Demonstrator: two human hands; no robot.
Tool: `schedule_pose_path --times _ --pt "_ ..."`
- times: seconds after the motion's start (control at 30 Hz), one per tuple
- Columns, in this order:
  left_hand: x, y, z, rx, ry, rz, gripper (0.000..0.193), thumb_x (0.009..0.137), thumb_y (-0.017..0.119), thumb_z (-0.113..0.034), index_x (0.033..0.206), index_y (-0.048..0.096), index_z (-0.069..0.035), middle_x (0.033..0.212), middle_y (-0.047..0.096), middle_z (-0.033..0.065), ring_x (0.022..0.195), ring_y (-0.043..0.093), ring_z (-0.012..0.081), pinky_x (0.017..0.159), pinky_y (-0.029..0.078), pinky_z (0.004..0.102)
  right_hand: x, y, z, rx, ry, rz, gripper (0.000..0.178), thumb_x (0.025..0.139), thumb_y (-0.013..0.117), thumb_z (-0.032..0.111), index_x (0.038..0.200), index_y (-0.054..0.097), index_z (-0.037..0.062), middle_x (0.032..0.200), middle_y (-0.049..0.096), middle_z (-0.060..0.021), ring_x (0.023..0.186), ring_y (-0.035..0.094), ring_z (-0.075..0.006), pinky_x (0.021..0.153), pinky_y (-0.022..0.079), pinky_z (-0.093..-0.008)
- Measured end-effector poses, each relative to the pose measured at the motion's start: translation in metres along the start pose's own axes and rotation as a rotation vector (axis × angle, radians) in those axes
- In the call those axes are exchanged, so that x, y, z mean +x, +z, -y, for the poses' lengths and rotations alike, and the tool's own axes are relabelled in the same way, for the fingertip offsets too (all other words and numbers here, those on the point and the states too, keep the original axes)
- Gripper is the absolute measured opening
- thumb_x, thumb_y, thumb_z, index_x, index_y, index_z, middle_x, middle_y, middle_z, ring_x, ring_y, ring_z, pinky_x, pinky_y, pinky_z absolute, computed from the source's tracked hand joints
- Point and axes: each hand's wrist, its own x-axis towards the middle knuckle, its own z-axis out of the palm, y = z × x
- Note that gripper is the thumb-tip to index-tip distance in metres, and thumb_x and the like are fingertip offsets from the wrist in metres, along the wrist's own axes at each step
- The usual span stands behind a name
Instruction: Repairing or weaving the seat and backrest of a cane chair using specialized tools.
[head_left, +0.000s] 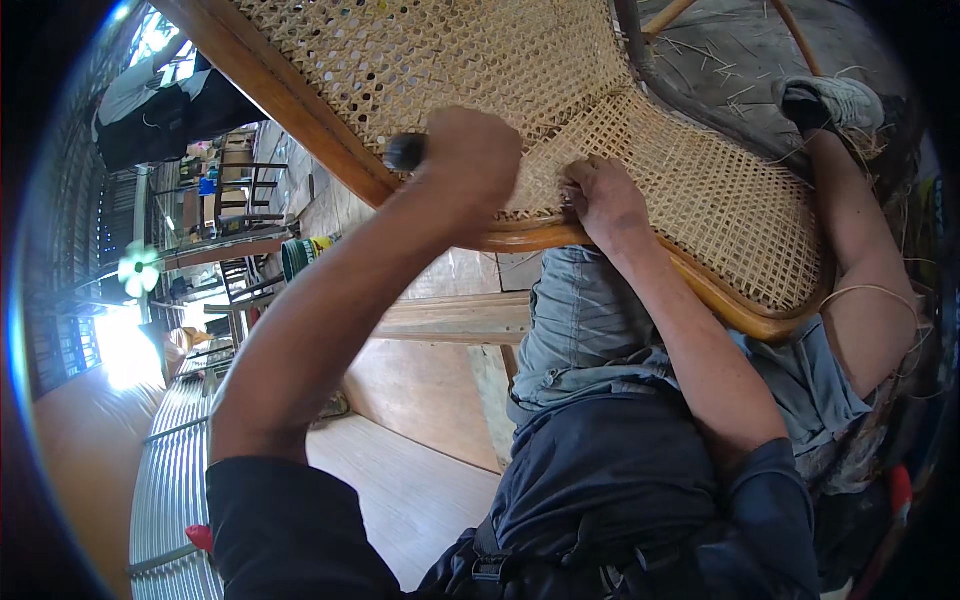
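Note:
A cane-woven chair [490, 60] with a varnished wooden frame tilts across my lap, its seat panel [710, 200] toward the right. My left hand [475, 160] is closed in a fist above the weave near the frame rail. It grips a tool [405, 152], of which only a dark rounded end shows past the fist; its kind is hidden. Beside it, my right hand [607, 200] rests at the panel's near edge, just inside the wooden rim [530, 238]. Its fingers are pinched together on the cane, and what lies between them is too small to make out.
At the right a bare leg with a grey sneaker [845, 105] lies along the chair; a loose cane strand [870, 290] loops over it. Cane scraps litter the floor [715, 75]. A person in dark clothes [165, 115] is at far left, near stacked chairs [250, 195] and a green-yellow bucket [297, 258].

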Motion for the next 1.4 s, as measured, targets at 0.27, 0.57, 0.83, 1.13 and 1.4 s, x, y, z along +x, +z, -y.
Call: schedule_pose_path --times 0.27,0.57,0.83,1.13,1.4 --pt "0.006 0.019 -0.017 -0.254 -0.020 -0.118 0.014 0.079 0.054 -0.016 0.082 0.061 -0.004 0.077 0.064 0.0161 0.074 0.065 0.0317 0.063 0.050 0.0434 -0.002 -0.006 0.006 0.047 -0.008 -0.002 0.017 0.077 0.060 0.015 0.093 0.062 0.0113 0.089 0.060 -0.0113 0.091 0.056 -0.0292 0.077 0.048 -0.0401" --pt "0.021 0.032 -0.037 -0.355 0.026 -0.065 0.014 0.081 0.049 -0.012 0.088 0.060 -0.006 0.079 0.064 0.0167 0.076 0.064 0.0342 0.064 0.048 0.0460 -0.004 0.001 0.004 -0.021 0.049 -0.034 0.014 0.079 0.060 0.017 0.090 0.065 0.0110 0.088 0.060 -0.0105 0.089 0.055 -0.0299 0.076 0.047 -0.0399" --pt "0.019 0.036 -0.043 -0.354 -0.025 -0.017 0.014 0.078 0.055 -0.010 0.087 0.065 -0.005 0.084 0.066 0.0161 0.078 0.066 0.0308 0.066 0.052 0.0397 -0.012 0.001 -0.003 0.173 -0.101 -0.175 0.012 0.074 0.063 0.012 0.086 0.064 0.0098 0.083 0.058 -0.0100 0.085 0.054 -0.0300 0.075 0.046 -0.0384" --pt "0.013 0.034 -0.033 -0.386 -0.046 -0.017 0.014 0.076 0.056 -0.013 0.082 0.064 -0.003 0.085 0.066 0.0173 0.078 0.066 0.0323 0.067 0.052 0.0415 -0.008 0.005 -0.005 0.122 -0.034 -0.164 0.010 0.073 0.062 0.009 0.082 0.060 0.0066 0.082 0.055 -0.0114 0.083 0.053 -0.0306 0.073 0.046 -0.0382" --pt "-0.012 0.012 -0.001 -0.450 -0.044 -0.020 0.018 0.077 0.055 -0.020 0.084 0.059 -0.004 0.077 0.063 0.0166 0.068 0.062 0.0318 0.064 0.049 0.0433 -0.002 -0.005 0.002 0.008 -0.069 -0.118 0.014 0.072 0.064 0.012 0.085 0.060 0.0092 0.087 0.057 -0.0083 0.087 0.055 -0.0284 0.072 0.047 -0.0383"
